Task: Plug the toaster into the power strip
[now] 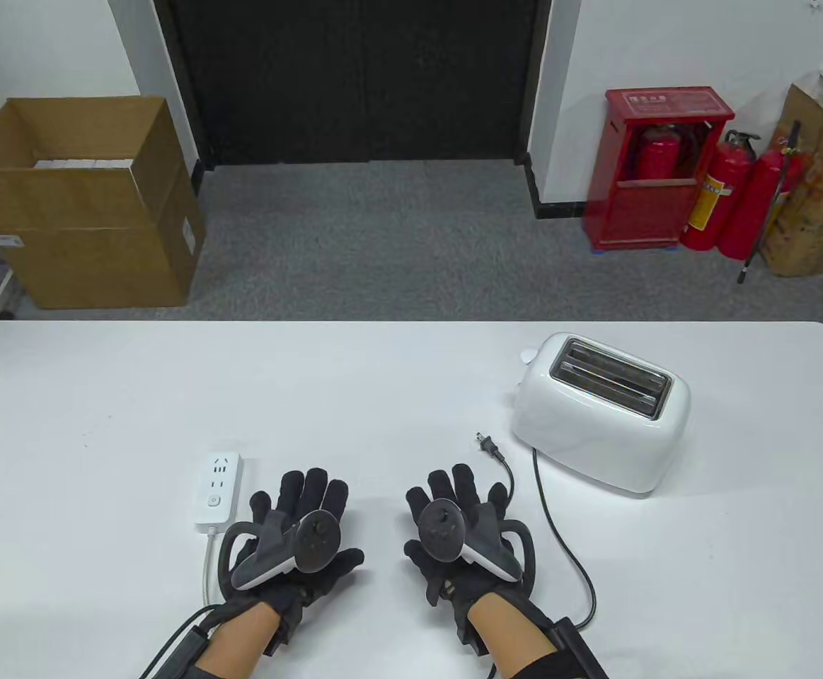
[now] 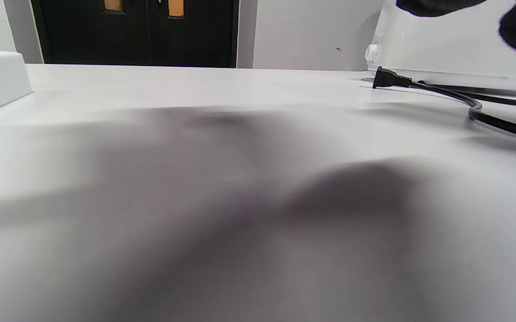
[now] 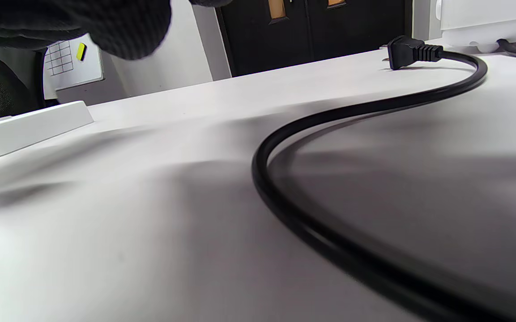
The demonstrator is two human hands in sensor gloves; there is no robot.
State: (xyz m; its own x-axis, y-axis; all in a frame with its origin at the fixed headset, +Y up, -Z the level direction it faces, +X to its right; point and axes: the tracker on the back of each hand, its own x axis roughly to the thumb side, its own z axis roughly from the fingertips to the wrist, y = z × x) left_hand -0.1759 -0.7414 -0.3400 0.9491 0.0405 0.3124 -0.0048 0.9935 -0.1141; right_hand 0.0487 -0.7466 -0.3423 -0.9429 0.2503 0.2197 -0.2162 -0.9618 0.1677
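Note:
A white two-slot toaster [image 1: 602, 410] stands at the right of the white table [image 1: 100, 396]. Its black cord [image 1: 560, 537] runs along the table and ends in a loose black plug [image 1: 487, 445] lying left of the toaster; the plug also shows in the left wrist view [image 2: 385, 78] and the right wrist view [image 3: 407, 52]. A white power strip [image 1: 218, 489] lies at the left, beside my left hand [image 1: 305, 509]. Both gloved hands rest flat on the table, fingers spread, holding nothing. My right hand [image 1: 457, 502] lies just left of the cord.
The power strip's white cable [image 1: 206, 566] runs toward the near table edge by my left wrist. Beyond the table stand a cardboard box [image 1: 85, 205], a red extinguisher cabinet [image 1: 655, 170] and a dark door [image 1: 361, 78].

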